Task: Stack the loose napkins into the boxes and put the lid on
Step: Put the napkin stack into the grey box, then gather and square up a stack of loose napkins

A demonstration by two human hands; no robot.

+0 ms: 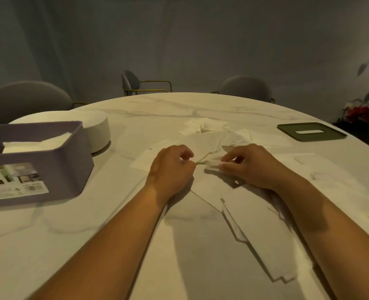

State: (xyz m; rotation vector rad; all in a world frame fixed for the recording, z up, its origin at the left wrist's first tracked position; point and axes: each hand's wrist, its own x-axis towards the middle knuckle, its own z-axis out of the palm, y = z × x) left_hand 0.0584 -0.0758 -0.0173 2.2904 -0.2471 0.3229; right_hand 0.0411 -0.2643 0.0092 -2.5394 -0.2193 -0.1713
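A lilac plastic box [58, 156] stands open at the left of the table [92, 245], with a printed label on its near wall. A flat stack of white napkins [34, 144] lies inside it. A dark green lid [328, 129] with a slot in the middle lies flat near the table's right edge, well apart from the box. Loose napkins [203, 140] lie spread over the middle. The left hand [171, 167] and right hand [250, 165] pinch a crumpled napkin [211, 163] between them. Flat sheets [259, 239] lie fanned nearer.

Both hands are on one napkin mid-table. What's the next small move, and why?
Probably lift the napkin and carry it left into the purple box: left hand and right hand both pinch it, and the box is open with a stack already inside.
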